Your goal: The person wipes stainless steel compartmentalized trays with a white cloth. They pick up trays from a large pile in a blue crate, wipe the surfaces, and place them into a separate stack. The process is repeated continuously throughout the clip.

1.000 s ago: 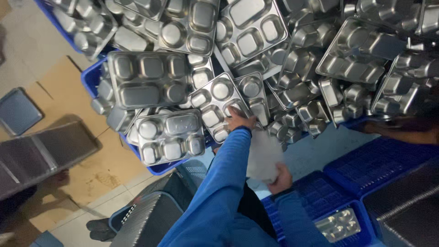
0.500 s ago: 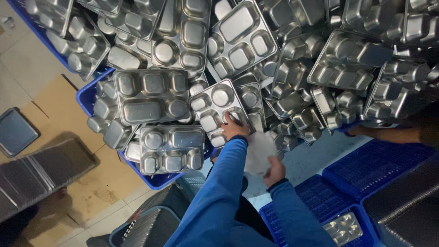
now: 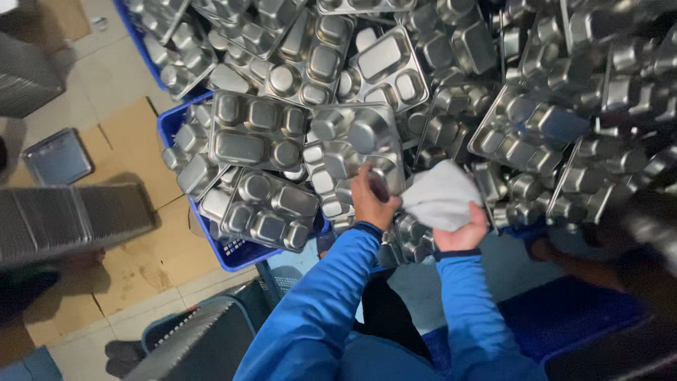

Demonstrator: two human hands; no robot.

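My left hand (image 3: 371, 200) grips the near edge of a steel compartment tray (image 3: 355, 152) that lies upside down on a big heap of the same trays (image 3: 493, 92). My right hand (image 3: 462, 231) holds a crumpled white cloth (image 3: 439, 195) just right of that tray, close to its edge. Both arms wear blue sleeves. The trays lie jumbled at all angles, most with their bottoms up.
A blue plastic crate (image 3: 233, 250) under the heap sticks out at the left. Flattened cardboard (image 3: 134, 212) covers the tiled floor. A neat stack of trays (image 3: 67, 222) stands at the left, another stack (image 3: 197, 342) at the bottom. Another person's arm (image 3: 599, 268) reaches in from the right.
My left hand has pulled the upturned tray nearer and lifted its edge. My right hand has brought the white cloth up beside it. The camera view has shifted closer to the heap.
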